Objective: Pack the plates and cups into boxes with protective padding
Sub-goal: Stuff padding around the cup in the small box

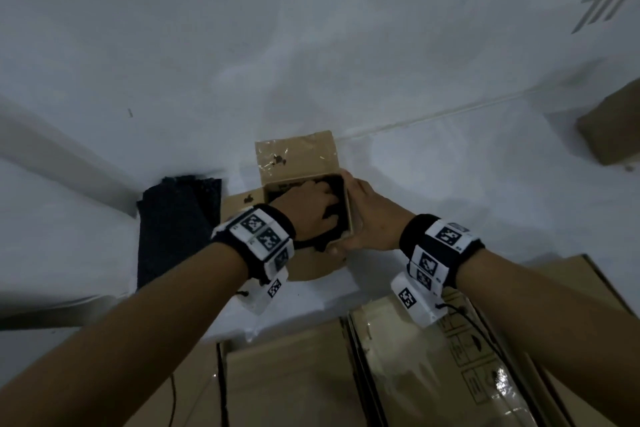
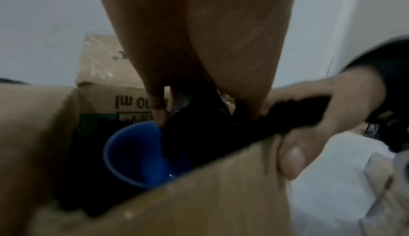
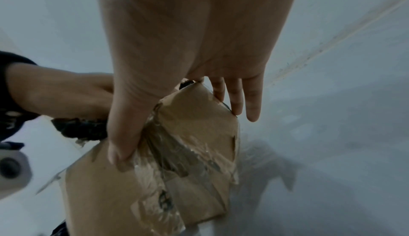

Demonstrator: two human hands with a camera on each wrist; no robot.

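Inside the box point(image 1: 337, 149), the left hand point(image 1: 308, 206) pushed soft, limp black padding point(image 2: 199, 134) beside a light, probably slippery blue cup point(image 2: 137, 154), fingers curled into it, while the right hand point(image 1: 367, 215) clasped the stiff wall.

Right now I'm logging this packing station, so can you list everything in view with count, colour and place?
box: one, brown, open, centre of the white surface, taped flap up at the back
cup: one, blue, inside the box
padding: one, black, in the box over its right wall, beside the cup
mat: one, dark, flat, left of the box
flat cartons: at least two, brown, nearest the person, one with shiny tape
far box: one, brown, right edge
wristbands: two, black with white markers, one per wrist
left hand: reaches into the box, fingers on the padding
right hand: holds the box's right wall, thumb on the near side
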